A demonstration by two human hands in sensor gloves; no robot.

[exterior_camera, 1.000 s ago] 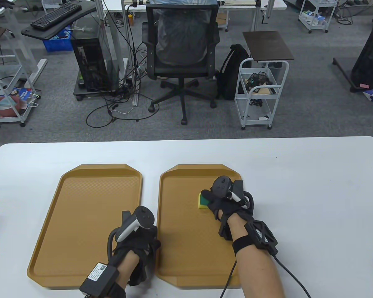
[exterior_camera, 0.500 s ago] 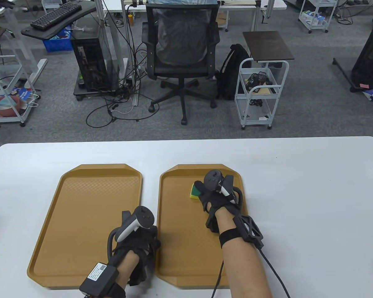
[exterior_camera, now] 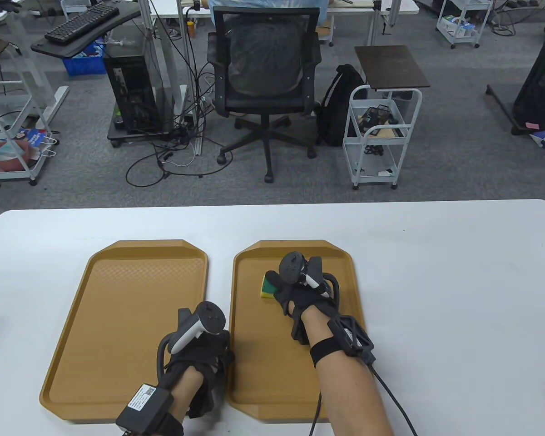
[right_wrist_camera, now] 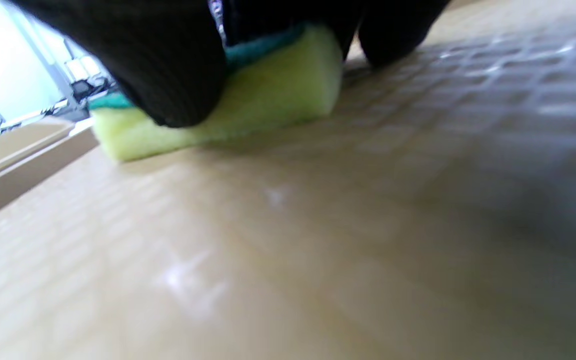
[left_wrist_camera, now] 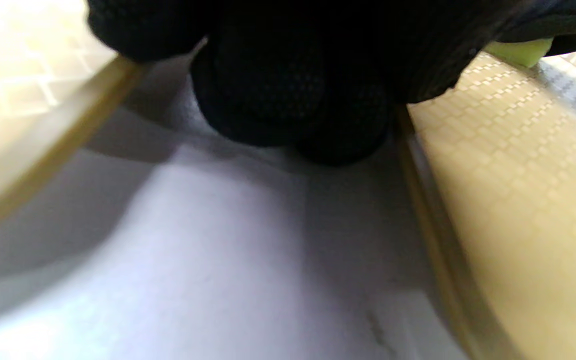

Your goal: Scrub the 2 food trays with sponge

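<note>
Office floor with grey carpet lies beyond a white table [exterior_camera: 436, 272], where a black mesh chair [exterior_camera: 264, 86] faces away. Two tan plastic food trays sit side by side on the table, long sides parallel, a narrow strip of tabletop between them.

Left tray [exterior_camera: 127, 327]: rectangular, clipped corners, raised rim, fine grid texture on the floor. Bare.

Right tray [exterior_camera: 263, 363]: same make and colour; grid texture clear in the right wrist view.

Left hand [exterior_camera: 200, 359]: black glove, resting over the gap between the trays near their front ends. Left wrist view shows gloved fingers down on the white strip between both rims; whether they grip a rim or merely rest, cannot tell.

Right hand [exterior_camera: 302, 295]: fingers curled over the sponge [exterior_camera: 268, 285], thumb on its near side, pressing it to the far-left part of the right tray's floor.

Sponge: yellow foam block, green scouring layer on top, yellow face flat on the tray.
</note>
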